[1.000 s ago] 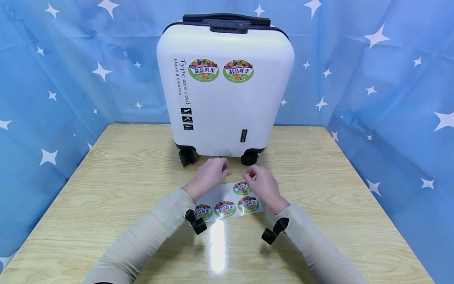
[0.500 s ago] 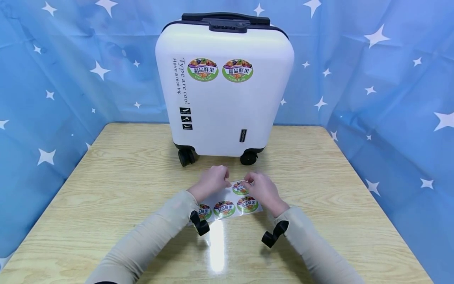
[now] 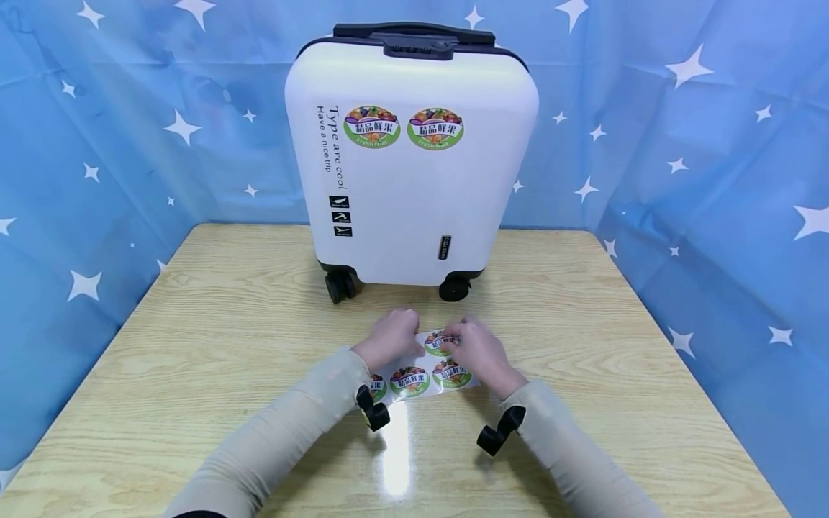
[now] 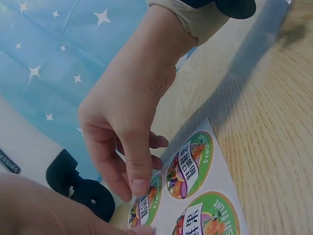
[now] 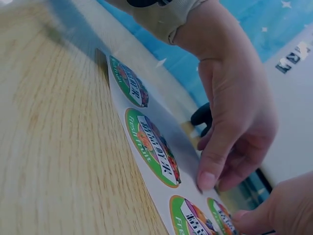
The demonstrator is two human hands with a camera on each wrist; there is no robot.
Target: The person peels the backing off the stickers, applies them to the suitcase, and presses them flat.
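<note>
A white sticker sheet [image 3: 422,361] lies on the table, bearing several oval fruit stickers [image 3: 410,382]. My left hand [image 3: 393,338] is at its far edge, thumb and forefinger pinching there, as the right wrist view shows with the left hand [image 5: 239,107] in the middle. Across from it, my right hand [image 3: 481,351] has thumb and forefinger pinching the sheet's far edge at the upper right sticker [image 3: 438,347]. In the left wrist view, the right hand [image 4: 129,112] has its thumb tip over that sticker. The sheet's left part is hidden under my left hand.
A white suitcase [image 3: 401,194] with black wheels stands upright behind the sheet. Two matching stickers, a left one [image 3: 372,128] and a right one [image 3: 435,129], are on its upper front. Blue star-patterned cloth [image 3: 712,144] surrounds the wooden table [image 3: 227,324].
My left hand has come down and nearer along the sheet, its thumb now at the sheet. The right hand has lowered slightly onto the upper right sticker. The suitcase stays put.
</note>
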